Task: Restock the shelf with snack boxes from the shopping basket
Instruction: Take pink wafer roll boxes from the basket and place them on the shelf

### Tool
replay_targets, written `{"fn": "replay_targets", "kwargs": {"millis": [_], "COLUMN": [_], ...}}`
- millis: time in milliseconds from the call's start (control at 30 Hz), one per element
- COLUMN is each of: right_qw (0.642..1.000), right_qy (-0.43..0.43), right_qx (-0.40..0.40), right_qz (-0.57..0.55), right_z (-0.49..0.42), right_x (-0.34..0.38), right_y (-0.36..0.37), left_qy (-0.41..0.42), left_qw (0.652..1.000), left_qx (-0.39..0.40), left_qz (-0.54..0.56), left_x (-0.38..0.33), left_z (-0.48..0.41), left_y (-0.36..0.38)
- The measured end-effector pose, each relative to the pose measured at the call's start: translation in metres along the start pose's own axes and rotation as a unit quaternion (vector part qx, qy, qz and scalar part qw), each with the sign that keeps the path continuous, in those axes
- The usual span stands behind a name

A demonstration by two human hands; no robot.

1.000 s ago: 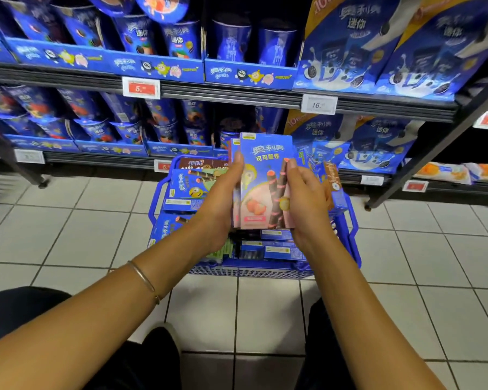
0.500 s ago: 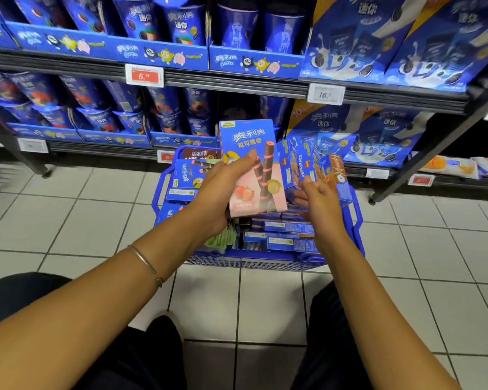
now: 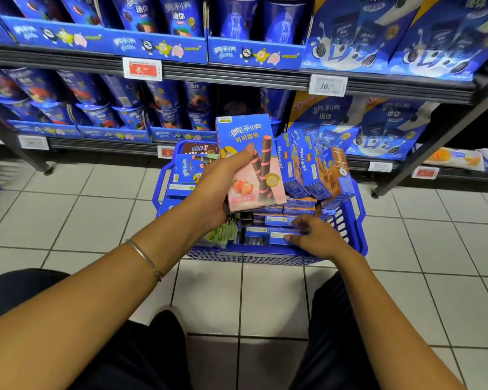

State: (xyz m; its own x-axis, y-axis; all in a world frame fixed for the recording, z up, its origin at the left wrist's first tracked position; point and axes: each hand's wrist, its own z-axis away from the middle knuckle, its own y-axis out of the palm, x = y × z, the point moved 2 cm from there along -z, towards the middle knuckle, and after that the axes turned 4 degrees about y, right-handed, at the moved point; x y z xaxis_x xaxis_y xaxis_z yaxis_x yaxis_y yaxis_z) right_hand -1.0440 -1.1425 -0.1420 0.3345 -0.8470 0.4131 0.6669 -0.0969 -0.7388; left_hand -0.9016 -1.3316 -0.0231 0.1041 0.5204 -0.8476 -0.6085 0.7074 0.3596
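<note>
A blue shopping basket (image 3: 358,218) stands on the tiled floor before the shelf, filled with several snack boxes. My left hand (image 3: 223,187) grips a blue-and-pink strawberry wafer-roll box (image 3: 254,175) upright above the basket, thumb across its front. My right hand (image 3: 313,235) reaches into the basket's near right side, its fingers on a flat blue box (image 3: 278,236) lying there. Three blue-and-orange boxes (image 3: 316,170) stand tilted at the basket's far right.
The dark shelf (image 3: 237,76) carries blue snack cups on the left and large blue bags on the right, with price tags (image 3: 142,69) along its edges. A shelf leg (image 3: 434,144) slants down at right. My dark-trousered knees frame the bottom.
My right hand left the pink box and dropped into the basket onto a flat blue box. My left hand now holds the pink box alone, slightly lower.
</note>
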Motion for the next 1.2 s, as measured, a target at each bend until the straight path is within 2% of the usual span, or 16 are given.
{"fn": "replay_targets", "kwargs": {"millis": [100,367,500,567,633,700,800,900,933,1000,1033,1067,1133,1200], "right_qw": [0.998,0.994,0.986,0.979,0.960,0.942,0.894,0.834,0.806,0.719,0.675,0.647,0.619,0.612], "right_qy": [0.011,-0.077,-0.112,-0.119,-0.117,-0.123,-0.098,-0.011,0.025,0.076,0.085,0.081,0.058,0.033], "right_qx": [-0.002,-0.071,-0.109,-0.108,-0.111,-0.159,-0.230,-0.266,-0.249,-0.167,-0.126,-0.096,-0.056,-0.025], "right_qz": [0.059,0.010,-0.054,-0.127,-0.227,-0.269,-0.372,-0.483,-0.537,-0.671,-0.722,-0.752,-0.781,-0.789], "right_z": [-0.001,0.007,0.011,0.012,0.014,0.016,0.020,0.023,0.025,0.028,0.031,0.033,0.037,0.043], "right_x": [-0.008,-0.009,-0.004,-0.001,0.001,0.004,0.010,0.016,0.019,0.029,0.035,0.041,0.051,0.063], "right_y": [0.008,0.009,0.011,0.011,0.009,0.001,-0.017,-0.036,-0.041,-0.051,-0.055,-0.060,-0.069,-0.075], "left_qy": [-0.003,-0.007,-0.012,-0.009,-0.008,-0.008,-0.011,-0.013,-0.014,-0.016,-0.017,-0.016,-0.013,-0.013], "left_qw": [1.000,1.000,1.000,1.000,1.000,1.000,1.000,0.999,0.999,0.999,0.999,0.998,0.998,0.997], "left_qx": [-0.002,-0.004,-0.008,-0.007,-0.005,-0.006,-0.011,-0.013,-0.015,-0.022,-0.027,-0.033,-0.042,-0.044], "left_qz": [-0.001,0.002,0.008,0.004,-0.010,-0.024,-0.024,-0.026,-0.030,-0.039,-0.041,-0.044,-0.053,-0.059], "left_x": [-0.001,-0.001,-0.001,-0.001,0.000,0.001,0.001,0.001,0.001,0.002,0.003,0.003,0.005,0.006], "left_z": [0.001,0.002,0.002,0.001,-0.001,-0.003,-0.004,-0.006,-0.006,-0.007,-0.008,-0.008,-0.010,-0.011], "left_y": [0.000,0.002,0.003,0.004,0.003,0.002,0.002,0.002,0.002,0.001,0.001,0.001,0.001,0.000]}}
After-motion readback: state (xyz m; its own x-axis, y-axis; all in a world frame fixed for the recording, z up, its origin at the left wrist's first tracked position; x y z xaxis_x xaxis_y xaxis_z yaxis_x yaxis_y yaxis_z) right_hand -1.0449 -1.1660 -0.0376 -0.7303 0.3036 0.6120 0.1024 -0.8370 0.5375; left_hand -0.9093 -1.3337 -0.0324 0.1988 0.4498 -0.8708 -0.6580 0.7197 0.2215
